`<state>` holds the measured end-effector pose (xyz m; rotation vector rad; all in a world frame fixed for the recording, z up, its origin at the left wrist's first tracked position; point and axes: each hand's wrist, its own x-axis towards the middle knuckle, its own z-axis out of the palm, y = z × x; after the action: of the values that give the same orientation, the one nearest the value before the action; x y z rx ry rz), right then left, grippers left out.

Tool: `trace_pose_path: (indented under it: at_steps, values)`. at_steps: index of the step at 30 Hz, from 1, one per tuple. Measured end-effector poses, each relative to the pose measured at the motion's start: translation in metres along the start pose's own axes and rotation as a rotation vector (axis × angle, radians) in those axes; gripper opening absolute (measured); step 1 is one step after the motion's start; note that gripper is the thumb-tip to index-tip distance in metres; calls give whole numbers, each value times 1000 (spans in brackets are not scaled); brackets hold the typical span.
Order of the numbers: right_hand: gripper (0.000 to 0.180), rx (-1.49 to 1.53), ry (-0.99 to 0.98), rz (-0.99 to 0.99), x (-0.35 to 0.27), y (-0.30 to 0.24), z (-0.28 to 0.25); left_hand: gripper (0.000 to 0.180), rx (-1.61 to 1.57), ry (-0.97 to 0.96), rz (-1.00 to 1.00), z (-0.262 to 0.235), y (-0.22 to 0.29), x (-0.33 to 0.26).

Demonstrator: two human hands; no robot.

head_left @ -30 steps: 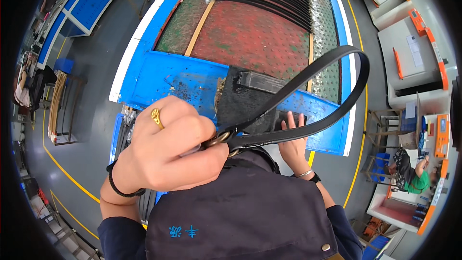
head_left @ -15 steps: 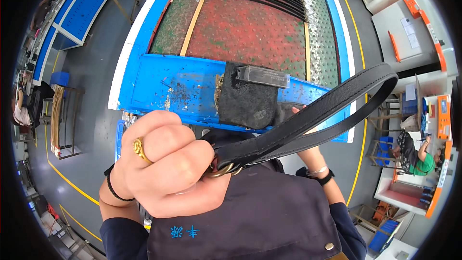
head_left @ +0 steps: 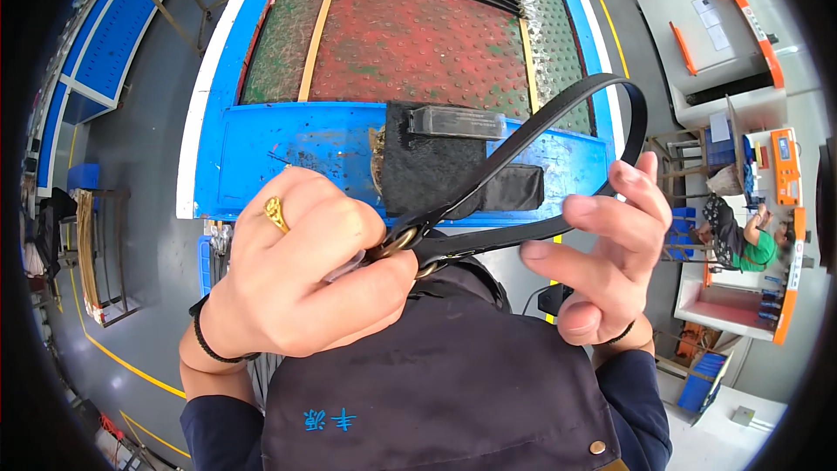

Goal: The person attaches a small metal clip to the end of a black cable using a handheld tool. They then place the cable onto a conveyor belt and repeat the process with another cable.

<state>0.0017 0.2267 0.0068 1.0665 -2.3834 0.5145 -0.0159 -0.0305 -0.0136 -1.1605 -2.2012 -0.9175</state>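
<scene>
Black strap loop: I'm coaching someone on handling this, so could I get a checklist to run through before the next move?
1. Left hand closed on the strap loop at its ringed end: ok.
2. Brass-coloured rings in sight there: ok, though partly covered by fingers.
3. Loop standing open: ok.
4. Right hand gripping the loop: not ok, fingers and thumb stand apart.
5. Right hand touching the loop: cannot tell.
6. Oblong box lying at the black pad's far edge: ok.

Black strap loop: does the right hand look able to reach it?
Probably yes: the right hand, partly open, appears close beside the black strap loop, with nothing visible in the way.
</scene>
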Motion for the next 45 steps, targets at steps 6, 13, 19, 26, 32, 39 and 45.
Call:
trace_pose_path:
  at_steps: [6, 13, 19, 26, 32, 39, 45]
  values:
    - [53, 41, -90, -1, 16, -11, 14, 24, -38, 14, -2, -7, -8, -10]
    - [51, 72, -73, 95, 24, -24, 26, 25, -84, -1, 14, -16, -17, -18]
    - [52, 138, 485, 189, -11, -9, 45, 22, -103, 38, -44, -15, -34, -26]
    - [35, -282, -17, 779, -125, 47, 117, 10, -347, 165, -543, -6, -48, -47]
    - [21, -267, -206, 842, -161, 50, 155, 9, -605, 243, -774, 8, -73, -49]
    - [11, -240, -61, 817, -175, 63, 171, 11, -614, 269, -768, 1, -63, -30]
    - [12, -230, -88, 779, -175, 60, 171, 9, -576, 326, -747, 0, -64, -26]
